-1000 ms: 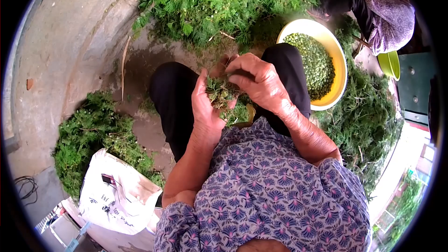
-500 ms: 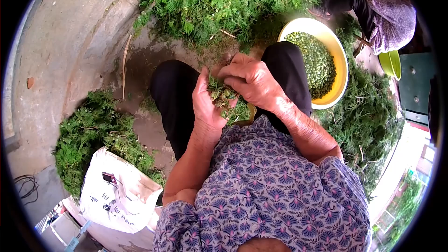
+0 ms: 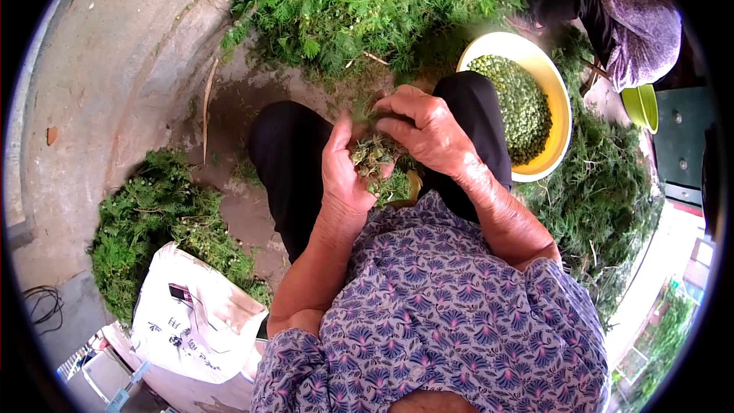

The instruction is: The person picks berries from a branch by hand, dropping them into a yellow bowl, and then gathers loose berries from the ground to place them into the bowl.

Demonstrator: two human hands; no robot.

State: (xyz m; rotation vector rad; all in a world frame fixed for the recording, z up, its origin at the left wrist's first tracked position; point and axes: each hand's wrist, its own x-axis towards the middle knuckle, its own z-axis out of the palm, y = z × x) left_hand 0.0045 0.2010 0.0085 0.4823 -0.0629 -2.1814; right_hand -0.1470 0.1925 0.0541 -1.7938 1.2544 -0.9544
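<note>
My left hand (image 3: 345,176) is cupped, palm up, around a small bunch of green cypress sprigs with seed cones (image 3: 372,156), held between my knees. Just above it, my right hand (image 3: 430,128) is bent over the bunch with thumb and fingertips pinched together. A wisp of green shows at those fingertips, but it is blurred and I cannot make out exactly what they hold. Beneath my hands, more green clippings (image 3: 393,187) lie in my lap, beside a yellowish rim partly hidden by my wrist.
Beyond my right knee stands a yellow basin (image 3: 560,107) of green cones. Cypress branches (image 3: 367,8) are heaped ahead, with more piles at left (image 3: 160,214) and right (image 3: 596,183). A white sack (image 3: 191,313) lies at lower left. Another person (image 3: 642,34) sits at upper right, near a green basin (image 3: 641,107).
My right hand has shifted slightly right, its fingers lifting a little off the bunch. More of the sprigs in my left palm now show. The surroundings look the same.
</note>
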